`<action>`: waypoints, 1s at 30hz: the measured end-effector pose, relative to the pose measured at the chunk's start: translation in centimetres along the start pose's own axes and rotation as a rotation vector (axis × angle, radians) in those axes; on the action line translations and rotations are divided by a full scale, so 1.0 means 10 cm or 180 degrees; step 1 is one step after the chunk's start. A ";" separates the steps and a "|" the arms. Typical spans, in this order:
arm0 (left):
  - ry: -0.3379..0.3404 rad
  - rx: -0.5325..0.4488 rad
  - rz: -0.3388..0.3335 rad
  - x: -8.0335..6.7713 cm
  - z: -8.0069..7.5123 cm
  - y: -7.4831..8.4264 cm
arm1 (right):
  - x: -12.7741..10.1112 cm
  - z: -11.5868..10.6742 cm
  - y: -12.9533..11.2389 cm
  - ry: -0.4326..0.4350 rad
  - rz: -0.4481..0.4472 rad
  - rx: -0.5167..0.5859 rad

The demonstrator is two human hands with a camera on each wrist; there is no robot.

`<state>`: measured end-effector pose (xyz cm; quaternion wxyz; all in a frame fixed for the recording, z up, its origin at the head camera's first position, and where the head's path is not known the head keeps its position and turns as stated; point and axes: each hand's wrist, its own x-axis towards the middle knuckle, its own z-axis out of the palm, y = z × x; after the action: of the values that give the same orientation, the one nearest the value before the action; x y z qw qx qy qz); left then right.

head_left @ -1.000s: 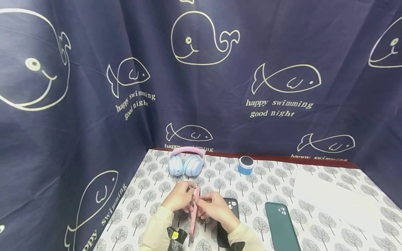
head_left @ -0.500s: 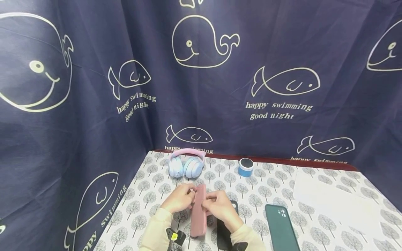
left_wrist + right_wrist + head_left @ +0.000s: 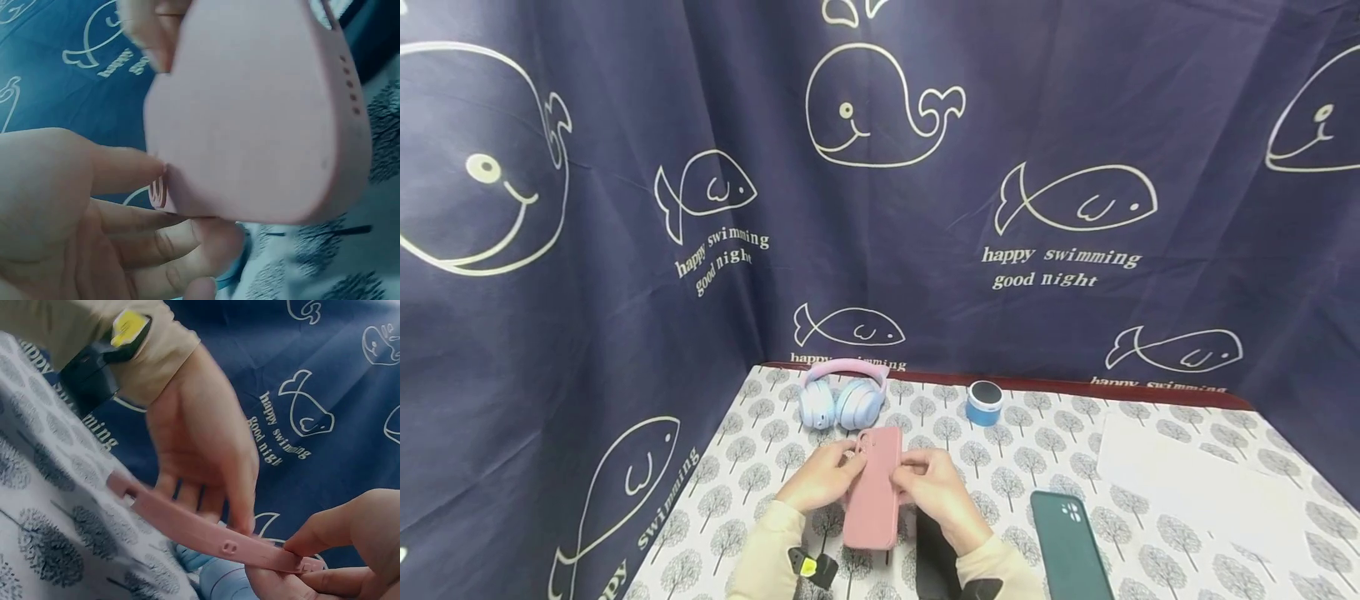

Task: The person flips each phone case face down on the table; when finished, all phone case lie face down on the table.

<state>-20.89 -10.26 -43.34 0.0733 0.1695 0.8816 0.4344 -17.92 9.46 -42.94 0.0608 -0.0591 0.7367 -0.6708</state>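
Observation:
A pink phone case (image 3: 872, 504) is held tilted above the table, its back toward the head camera and its camera cutouts at the top left. My left hand (image 3: 822, 479) pinches its upper left edge, the thumb beside those cutouts in the left wrist view. At the opposite long edge, my right hand (image 3: 934, 490) grips the case between thumb and fingers. The right wrist view shows the pink case (image 3: 181, 525) edge-on, with raised buttons along its side. Under my right forearm lies a black phone case (image 3: 931, 558), partly hidden.
To the right a dark green phone case (image 3: 1071, 546) lies on the tree-print cloth. Behind my hands stand pale blue and pink headphones (image 3: 842, 400) and a small blue speaker (image 3: 984, 405). White sheets (image 3: 1195, 475) lie at the right. A navy curtain (image 3: 925, 333) hangs behind the table.
The pink case has turned from edge-on to showing its broad back. Both hands have kept hold of it, the right shifting slightly rightward and up. The other objects have stayed put.

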 end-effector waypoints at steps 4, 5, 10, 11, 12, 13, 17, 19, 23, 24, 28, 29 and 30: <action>-0.0080 -0.0263 -0.0022 -0.05 -0.12 -0.02 | 0.02 0.04 0.06 0.0095 -0.0023 -0.0037; -0.0087 -0.0316 -0.0033 -0.06 -0.14 -0.02 | 0.02 0.06 0.07 0.0121 -0.0026 -0.0075; -0.0120 -0.0277 -0.0083 -0.11 -0.21 -0.04 | 0.04 0.14 0.18 0.0136 -0.0030 -0.0409; -0.0128 -0.0227 -0.0087 -0.11 -0.22 -0.04 | 0.05 0.15 0.21 0.0129 -0.0031 -0.0464; -0.0140 -0.0178 -0.0088 -0.12 -0.22 -0.04 | 0.05 0.17 0.23 0.0131 -0.0029 -0.0523; -0.0149 -0.0114 -0.0094 -0.13 -0.22 -0.05 | 0.06 0.18 0.26 0.0148 -0.0027 -0.0595; -0.0100 0.0226 -0.0108 -0.14 -0.21 -0.07 | 0.06 0.24 0.37 0.0176 -0.0081 -0.0891; -0.0053 0.0459 -0.0112 -0.15 -0.21 -0.09 | 0.05 0.29 0.42 0.0157 -0.0119 -0.1065; -0.0004 0.0811 -0.0163 -0.15 -0.19 -0.13 | 0.03 0.36 0.48 0.0164 -0.0241 -0.1371; -0.0009 0.0846 -0.0189 -0.15 -0.18 -0.14 | 0.03 0.38 0.49 0.0173 -0.0264 -0.1424; 0.0016 0.0964 -0.0326 -0.14 -0.15 -0.14 | 0.03 0.41 0.52 0.0253 -0.0365 -0.1614; 0.0033 0.1015 -0.0345 -0.14 -0.14 -0.14 | 0.03 0.42 0.53 0.0280 -0.0387 -0.1680; 0.0045 0.1076 -0.0369 -0.14 -0.13 -0.14 | 0.03 0.42 0.53 0.0299 -0.0397 -0.1730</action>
<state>-20.25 -12.54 -43.67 0.0624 0.1252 0.9508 0.2763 -17.50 5.78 -48.66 -0.0330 -0.0872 0.8865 -0.4532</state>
